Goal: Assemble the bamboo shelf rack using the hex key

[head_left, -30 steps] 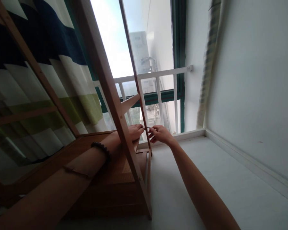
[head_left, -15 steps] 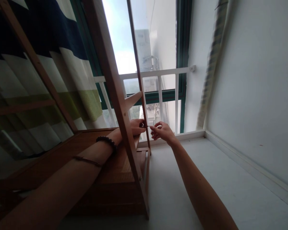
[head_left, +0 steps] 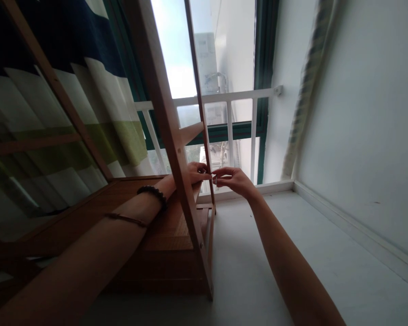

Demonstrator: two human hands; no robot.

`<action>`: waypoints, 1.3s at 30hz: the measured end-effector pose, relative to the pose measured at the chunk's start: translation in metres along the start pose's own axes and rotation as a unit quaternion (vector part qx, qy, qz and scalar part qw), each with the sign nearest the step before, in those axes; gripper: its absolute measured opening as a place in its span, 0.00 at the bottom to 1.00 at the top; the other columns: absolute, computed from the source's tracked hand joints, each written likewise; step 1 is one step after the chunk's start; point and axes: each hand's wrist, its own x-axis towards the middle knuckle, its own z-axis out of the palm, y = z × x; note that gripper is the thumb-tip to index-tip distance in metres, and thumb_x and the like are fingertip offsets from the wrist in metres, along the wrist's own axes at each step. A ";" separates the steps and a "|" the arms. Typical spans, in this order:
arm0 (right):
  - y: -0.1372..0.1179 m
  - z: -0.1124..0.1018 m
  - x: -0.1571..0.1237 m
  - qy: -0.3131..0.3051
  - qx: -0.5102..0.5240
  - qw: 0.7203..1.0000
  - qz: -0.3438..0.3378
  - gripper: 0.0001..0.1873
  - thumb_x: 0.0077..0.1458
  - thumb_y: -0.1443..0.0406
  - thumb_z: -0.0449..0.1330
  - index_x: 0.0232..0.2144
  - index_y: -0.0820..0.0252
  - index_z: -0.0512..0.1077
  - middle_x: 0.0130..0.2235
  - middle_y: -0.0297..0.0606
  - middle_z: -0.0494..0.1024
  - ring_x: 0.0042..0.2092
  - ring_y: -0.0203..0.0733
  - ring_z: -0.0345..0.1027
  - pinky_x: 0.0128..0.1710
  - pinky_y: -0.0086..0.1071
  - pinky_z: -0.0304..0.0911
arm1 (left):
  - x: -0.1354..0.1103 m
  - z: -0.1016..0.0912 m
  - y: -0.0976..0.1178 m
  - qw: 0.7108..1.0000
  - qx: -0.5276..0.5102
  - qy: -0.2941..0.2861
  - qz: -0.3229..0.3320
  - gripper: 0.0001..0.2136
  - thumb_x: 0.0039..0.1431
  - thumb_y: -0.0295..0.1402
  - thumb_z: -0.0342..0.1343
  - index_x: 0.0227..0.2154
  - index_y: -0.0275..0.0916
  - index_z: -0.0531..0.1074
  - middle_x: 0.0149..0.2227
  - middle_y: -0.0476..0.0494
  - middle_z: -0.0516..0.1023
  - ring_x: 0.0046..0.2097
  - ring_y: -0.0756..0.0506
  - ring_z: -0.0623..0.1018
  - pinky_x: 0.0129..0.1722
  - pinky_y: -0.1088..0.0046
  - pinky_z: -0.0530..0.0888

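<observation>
A brown wooden rack (head_left: pixel 182 151) with upright posts stands in front of me. My left hand (head_left: pixel 196 173) reaches past the near post, and its curled fingers meet at the inner side of the slim far post (head_left: pixel 206 147). Something small and dark shows between them, too small to name. On the outer side of that post, my right hand (head_left: pixel 236 180) is closed in a pinch, fingertips close to the wood. A small shiny metal piece (head_left: pixel 215 180) shows at its fingers; its kind cannot be made out.
The rack's wooden shelf (head_left: pixel 129 181) lies under my left forearm. Behind are a white railing (head_left: pixel 238 96) and a green-framed window. A striped curtain (head_left: pixel 122 131) hangs on the left. A white wall (head_left: pixel 367 113) and pale floor (head_left: pixel 245 262) are on the right.
My right fingertips have come closer to the far post; the thin dark piece that spanned the gap before no longer shows. My left fingers have shifted slightly onto the post. The view has tilted slightly.
</observation>
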 end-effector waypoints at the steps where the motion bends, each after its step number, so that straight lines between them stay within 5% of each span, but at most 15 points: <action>1: 0.000 0.001 0.001 0.008 -0.027 1.000 -0.013 0.18 0.41 0.64 0.66 0.37 0.64 0.74 0.34 0.38 0.76 0.34 0.35 0.72 0.33 0.28 0.71 | 0.001 0.000 0.000 1.000 0.009 0.001 0.000 0.21 0.45 0.47 0.53 0.36 0.35 0.73 0.31 0.45 0.75 0.34 0.46 0.72 0.34 0.72 0.66; 5: -0.002 0.009 0.004 0.080 -0.083 0.992 -0.051 0.15 0.41 0.59 0.65 0.32 0.64 0.76 0.37 0.41 0.74 0.31 0.33 0.72 0.26 0.24 0.70 | 0.004 0.002 0.001 0.998 0.056 0.001 -0.004 0.22 0.45 0.48 0.52 0.36 0.35 0.72 0.30 0.45 0.72 0.33 0.46 0.70 0.32 0.71 0.65; 9: -0.002 0.014 0.007 0.144 -0.003 0.989 0.013 0.14 0.47 0.60 0.63 0.30 0.69 0.73 0.27 0.41 0.75 0.29 0.35 0.72 0.22 0.23 0.68 | 0.006 0.005 0.004 0.998 0.070 -0.005 -0.001 0.22 0.44 0.48 0.52 0.36 0.35 0.71 0.32 0.45 0.71 0.33 0.46 0.69 0.32 0.71 0.64; 15: 0.000 0.023 0.007 0.202 0.106 0.972 0.055 0.15 0.51 0.69 0.59 0.43 0.63 0.63 0.29 0.36 0.74 0.28 0.34 0.72 0.21 0.23 0.68 | 0.005 0.004 0.006 0.998 0.065 -0.016 0.007 0.22 0.45 0.49 0.52 0.36 0.36 0.70 0.30 0.47 0.70 0.32 0.47 0.68 0.31 0.73 0.63; 21: 0.004 0.029 0.010 0.195 0.095 0.976 0.032 0.18 0.53 0.69 0.56 0.48 0.62 0.64 0.34 0.37 0.74 0.28 0.32 0.71 0.22 0.23 0.68 | 0.002 0.003 0.006 0.999 0.052 -0.014 -0.002 0.23 0.46 0.50 0.52 0.38 0.37 0.70 0.29 0.48 0.69 0.31 0.48 0.67 0.30 0.74 0.63; 27: 0.008 0.028 0.011 0.195 0.019 0.980 0.040 0.12 0.55 0.66 0.54 0.39 0.68 0.71 0.36 0.43 0.75 0.28 0.32 0.71 0.22 0.24 0.68 | 0.003 0.004 0.006 0.998 0.067 -0.010 -0.007 0.21 0.46 0.48 0.52 0.38 0.37 0.70 0.29 0.48 0.69 0.31 0.48 0.68 0.31 0.73 0.63; 33: 0.007 0.015 0.005 0.109 -0.023 0.993 0.029 0.18 0.52 0.62 0.58 0.44 0.66 0.71 0.41 0.44 0.75 0.37 0.35 0.71 0.30 0.25 0.71 | 0.004 0.004 0.004 0.997 0.071 -0.015 0.003 0.20 0.47 0.46 0.51 0.39 0.37 0.70 0.29 0.48 0.69 0.32 0.48 0.68 0.32 0.73 0.63; 39: 0.001 0.012 -0.001 0.099 -0.043 0.991 0.082 0.16 0.50 0.57 0.59 0.28 0.68 0.72 0.32 0.44 0.77 0.29 0.33 0.71 0.24 0.23 0.69 | 0.002 0.003 0.007 0.998 0.065 -0.017 -0.006 0.21 0.46 0.48 0.51 0.36 0.37 0.71 0.29 0.47 0.69 0.31 0.47 0.68 0.31 0.73 0.63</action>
